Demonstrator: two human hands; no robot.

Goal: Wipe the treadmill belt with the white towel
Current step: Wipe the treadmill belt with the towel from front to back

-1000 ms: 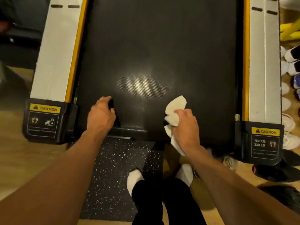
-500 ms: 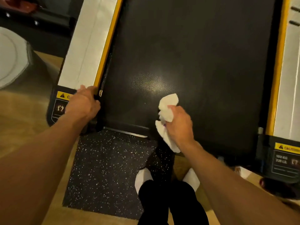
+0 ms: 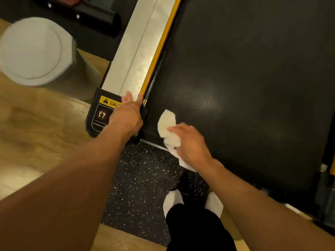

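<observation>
Right hand (image 3: 190,142): grip closed around the white towel (image 3: 167,126), fingers curled over the bunched cloth and pressing it onto the treadmill belt (image 3: 244,78). One end of the towel fans out ahead of the fingers onto the belt; the other end trails back under the wrist, past the belt's rear edge and over the speckled floor mat (image 3: 141,178).

Left hand (image 3: 129,115): laid on the rear end of the left side rail (image 3: 134,51), fingers extended and slightly spread, palm down. It covers part of the yellow caution label (image 3: 108,102) on the black end cap (image 3: 96,116). Whether the thumb hooks under the rail edge cannot be determined; the hand holds nothing.

Towel: white, crumpled, small, located at the rear left corner of the belt, just beside the yellow trim strip (image 3: 159,51).

Belt: black, finely textured, with a soft patch of reflected light near its middle.

Count: one towel, one belt, two hands, two feet in white socks (image 3: 173,200) on the mat, one grey round-topped bin (image 3: 34,49) on the wooden floor (image 3: 36,134) left of the rail.
</observation>
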